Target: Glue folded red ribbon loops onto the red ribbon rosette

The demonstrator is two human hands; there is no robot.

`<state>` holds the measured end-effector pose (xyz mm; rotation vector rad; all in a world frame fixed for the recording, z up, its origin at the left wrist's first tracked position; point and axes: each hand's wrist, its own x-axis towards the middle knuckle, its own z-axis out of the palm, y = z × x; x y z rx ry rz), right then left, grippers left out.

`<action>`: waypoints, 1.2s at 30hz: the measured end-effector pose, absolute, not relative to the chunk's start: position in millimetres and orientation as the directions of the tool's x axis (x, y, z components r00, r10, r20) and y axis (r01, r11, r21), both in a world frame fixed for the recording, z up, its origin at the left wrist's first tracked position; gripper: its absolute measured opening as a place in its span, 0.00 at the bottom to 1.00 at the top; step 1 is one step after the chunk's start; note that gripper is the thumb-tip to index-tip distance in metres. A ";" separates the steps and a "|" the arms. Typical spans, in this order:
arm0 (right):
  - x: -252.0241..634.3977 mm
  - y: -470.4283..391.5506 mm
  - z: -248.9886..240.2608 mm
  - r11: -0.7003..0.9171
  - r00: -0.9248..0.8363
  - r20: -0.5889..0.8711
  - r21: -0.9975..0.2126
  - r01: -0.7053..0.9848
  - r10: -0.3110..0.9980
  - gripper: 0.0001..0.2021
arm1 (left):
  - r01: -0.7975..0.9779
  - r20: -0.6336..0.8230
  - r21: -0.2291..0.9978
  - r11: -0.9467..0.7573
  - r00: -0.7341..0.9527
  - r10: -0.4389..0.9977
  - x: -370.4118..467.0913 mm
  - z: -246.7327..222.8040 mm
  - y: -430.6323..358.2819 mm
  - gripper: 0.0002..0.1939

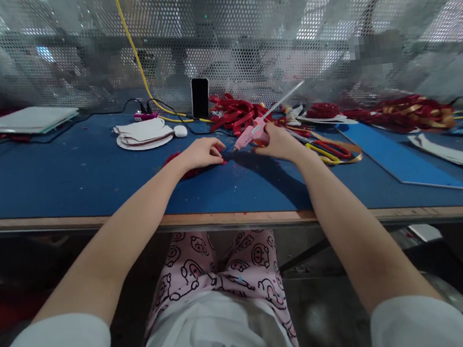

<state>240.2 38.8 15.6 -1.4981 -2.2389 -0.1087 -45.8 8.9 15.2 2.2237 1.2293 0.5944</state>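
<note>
My right hand (280, 143) is wrapped round the handle of a pink hot glue gun (251, 133). A long white glue stick (284, 100) pokes out of its back, and the nozzle points down and left, towards my left hand. Fingers curled in a pinch, my left hand (204, 152) rests on a dark red ribbon piece (191, 173) lying on the blue table. That hand covers most of the piece, so its full shape is hidden. A small gap separates the nozzle from my left fingertips.
Behind my hands are a phone (200, 98) propped upright, a heap of red ribbon (235, 113) and stacked white card pieces (143, 133). Scissors with red and yellow handles (329, 151) lie right of my right hand, beside a blue board (401, 160). A perforated metal screen (216, 36) closes the back.
</note>
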 end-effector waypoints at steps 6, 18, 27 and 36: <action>236.0 44.3 7.0 0.428 -0.355 0.376 -0.128 0.895 0.856 0.21 | 0.641 0.152 0.605 -0.473 0.490 0.858 -45.4 17.4 7.1 0.24; 221.9 41.0 1.0 0.436 -0.392 0.350 -0.053 0.898 0.851 0.20 | 0.634 0.214 0.601 -0.487 0.459 0.862 -44.5 8.1 15.2 0.20; 221.4 42.2 -1.9 0.427 -0.400 0.319 -0.017 0.904 0.859 0.18 | 0.671 0.195 0.578 -0.465 0.440 0.876 -44.1 8.8 14.2 0.21; 220.7 41.2 -2.5 0.431 -0.417 0.322 0.029 0.902 0.850 0.15 | 0.780 0.225 0.428 -0.457 0.398 0.889 -43.5 13.4 10.3 0.10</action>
